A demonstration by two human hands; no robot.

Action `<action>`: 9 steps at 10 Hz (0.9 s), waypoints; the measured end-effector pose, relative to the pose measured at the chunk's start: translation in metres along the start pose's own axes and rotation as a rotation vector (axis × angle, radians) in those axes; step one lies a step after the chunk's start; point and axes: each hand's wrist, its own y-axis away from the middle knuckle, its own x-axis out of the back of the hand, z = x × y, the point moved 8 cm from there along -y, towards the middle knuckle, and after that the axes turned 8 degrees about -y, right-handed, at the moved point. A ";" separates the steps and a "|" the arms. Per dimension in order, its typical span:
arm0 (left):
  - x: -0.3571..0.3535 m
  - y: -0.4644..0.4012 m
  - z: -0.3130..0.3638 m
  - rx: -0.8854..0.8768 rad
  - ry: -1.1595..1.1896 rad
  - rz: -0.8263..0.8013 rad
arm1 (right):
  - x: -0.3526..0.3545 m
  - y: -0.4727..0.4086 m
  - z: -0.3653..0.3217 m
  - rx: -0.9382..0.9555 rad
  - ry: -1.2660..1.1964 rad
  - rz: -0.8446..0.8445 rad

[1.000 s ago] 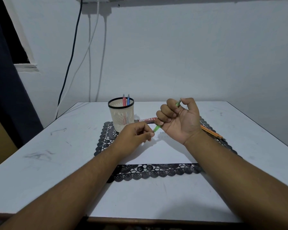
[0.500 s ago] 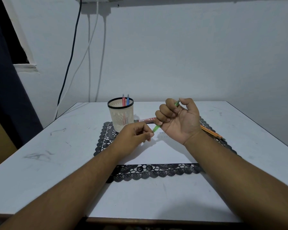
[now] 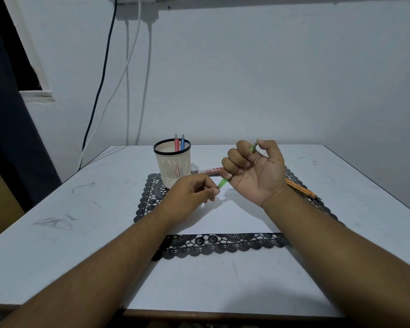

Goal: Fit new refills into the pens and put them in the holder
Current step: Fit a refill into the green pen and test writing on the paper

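Little has shifted in the past second: both my hands hold the places they had, my left hand (image 3: 192, 195) perhaps a touch nearer the pen's lower tip. My right hand (image 3: 253, 169) is raised palm-up above the tabletop (image 3: 81, 223), its fingers (image 3: 234, 159) curled round a green pen (image 3: 223, 183) that slants through the fist, the top end showing by my thumb and the lower end pointing down to the left. My left hand's thumb and forefinger are pinched together right at that lower end; whether a small part sits between them I cannot tell.

A cream mesh holder (image 3: 173, 165) with a black rim stands on the far left corner of a black lace mat (image 3: 223, 245), a red pen (image 3: 176, 143) and a blue pen (image 3: 182, 143) upright inside it. A reddish-brown pen (image 3: 210, 171) lies on the mat between holder and right hand. Orange pens (image 3: 303, 190) lie at the mat's right edge, partly hidden behind my right wrist.
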 end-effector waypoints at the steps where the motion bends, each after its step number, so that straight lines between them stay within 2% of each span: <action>1: 0.000 0.000 -0.001 0.002 -0.009 -0.001 | 0.001 0.000 -0.001 0.002 0.008 0.005; 9: 0.000 -0.001 0.000 0.004 0.023 -0.001 | -0.003 0.000 0.000 -0.010 -0.011 -0.030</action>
